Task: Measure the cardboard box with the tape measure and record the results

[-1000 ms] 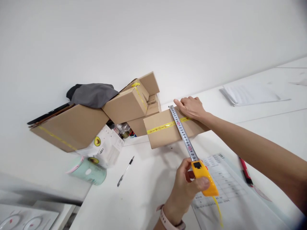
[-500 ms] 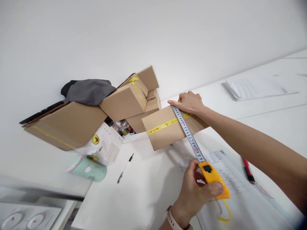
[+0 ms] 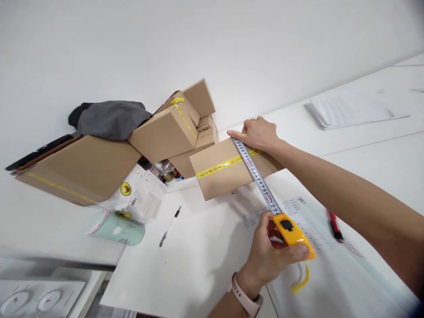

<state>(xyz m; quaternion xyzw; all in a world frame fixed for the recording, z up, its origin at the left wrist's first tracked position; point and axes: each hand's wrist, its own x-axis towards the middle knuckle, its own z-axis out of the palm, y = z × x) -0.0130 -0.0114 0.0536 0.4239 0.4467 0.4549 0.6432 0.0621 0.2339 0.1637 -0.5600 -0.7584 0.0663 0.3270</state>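
Note:
My left hand (image 3: pixel 270 251), with a pale pink watch band at the wrist, is closed around the yellow case of a tape measure (image 3: pixel 294 236). The silver tape blade (image 3: pixel 258 179) runs out of the case, up and left across a brown cardboard box (image 3: pixel 225 176) sealed with yellow tape. At the box's far edge, my right hand (image 3: pixel 260 132) presses its thumb near the blade's end, its other fingers curled by the edge. The box is tilted; what supports it underneath is hidden. The blade reaches past the box's near edge to the case.
Left of the box lies a pen (image 3: pixel 170 226). Printed sheets (image 3: pixel 318 247) and a red-and-black cutter (image 3: pixel 336 226) lie on the right. More cardboard boxes (image 3: pixel 165 134), a grey cloth (image 3: pixel 111 118) and a mint canister (image 3: pixel 119 229) stand farther left. A paper stack (image 3: pixel 347 110) lies at the back.
The whole view has shifted slightly, so the box, hands and tape measure appear a little higher and farther left. Both hands keep their hold, and the blade still crosses the box.

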